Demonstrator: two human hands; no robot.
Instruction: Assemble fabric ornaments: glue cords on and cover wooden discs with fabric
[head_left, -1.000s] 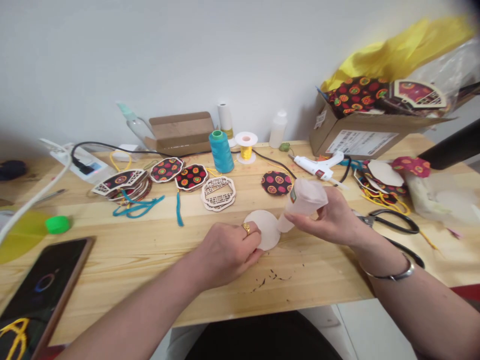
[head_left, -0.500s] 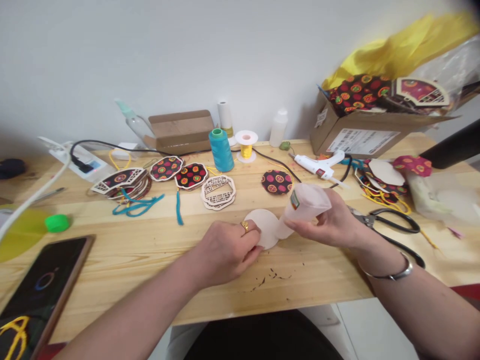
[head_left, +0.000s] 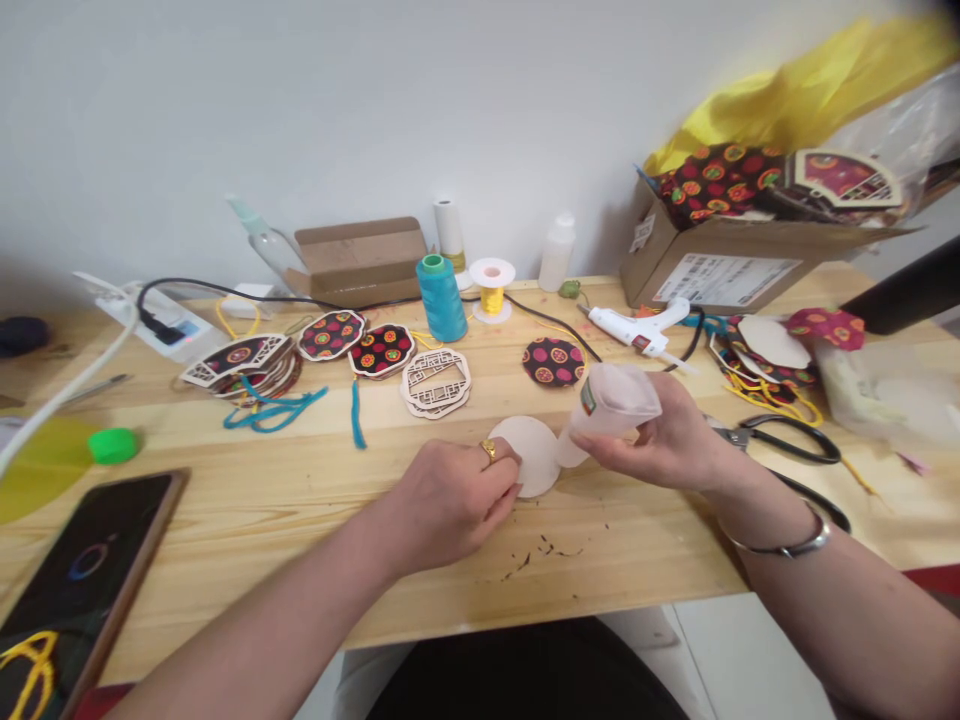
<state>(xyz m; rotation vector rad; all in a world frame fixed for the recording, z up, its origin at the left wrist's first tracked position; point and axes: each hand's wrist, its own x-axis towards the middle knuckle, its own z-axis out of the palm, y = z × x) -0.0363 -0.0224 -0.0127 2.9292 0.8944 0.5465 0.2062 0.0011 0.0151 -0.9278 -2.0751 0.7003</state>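
My left hand [head_left: 465,495], with a gold ring, is closed on the left edge of a round white disc [head_left: 534,455] lying on the wooden table. Its thumb and fingers pinch the rim. In my right hand [head_left: 667,440], a translucent squeeze bottle [head_left: 619,395] with a small label is held tilted, its lower end down beside the right edge of the disc. I cannot tell whether the bottle touches the disc. Behind the disc lies a round piece of dark patterned fabric [head_left: 553,362], and to its left a cut-out wooden lattice piece [head_left: 436,384].
A hot glue gun [head_left: 637,328] and black-handled scissors [head_left: 795,440] lie to the right. Behind stand a teal thread cone [head_left: 441,300], a yellow spool [head_left: 492,295] and a cardboard box [head_left: 705,265]. A phone [head_left: 90,570] and green cap [head_left: 113,445] are at left.
The lower end of the bottle has shifted very slightly to the right along the disc's edge. My left hand stays in place on the disc.
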